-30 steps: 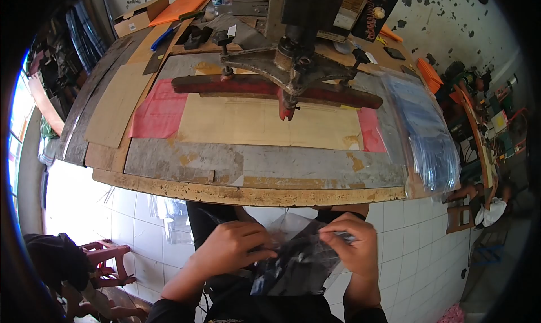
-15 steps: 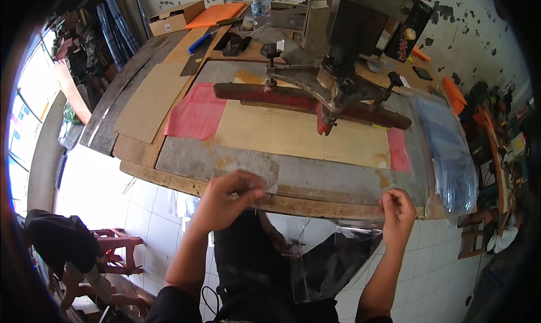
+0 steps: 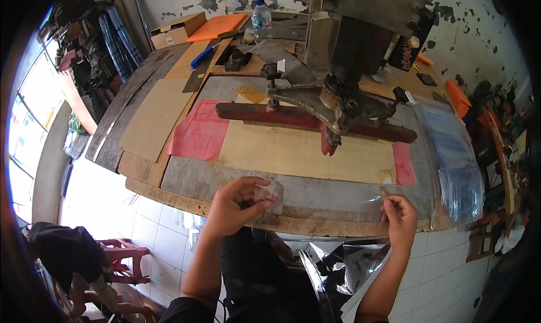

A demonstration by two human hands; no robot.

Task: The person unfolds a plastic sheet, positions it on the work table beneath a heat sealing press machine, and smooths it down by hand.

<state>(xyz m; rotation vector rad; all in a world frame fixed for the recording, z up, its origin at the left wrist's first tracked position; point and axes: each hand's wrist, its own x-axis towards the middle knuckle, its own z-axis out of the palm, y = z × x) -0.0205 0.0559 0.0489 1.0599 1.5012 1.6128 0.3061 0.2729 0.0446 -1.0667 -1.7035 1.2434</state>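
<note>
Two bare hands spread a clear sheet (image 3: 352,264) on the near side of the press (image 3: 360,52), below and well apart from its red bar (image 3: 248,112). The left hand (image 3: 243,206), near and to the left of the press, has its thumb and curled fingers pinched on the sheet; the right hand (image 3: 399,219), near and to the right of the press, grips the opposite end between thumb and fingertips. The sheet hangs creased and shiny toward the lap. Beneath the press lies a yellow board (image 3: 282,157), with a pink piece (image 3: 200,130) at its left end. Right of the press: a pile of plastic (image 3: 453,148). Left of it: cardboard (image 3: 152,120). Behind it, to the left: a bottle (image 3: 261,19).
</note>
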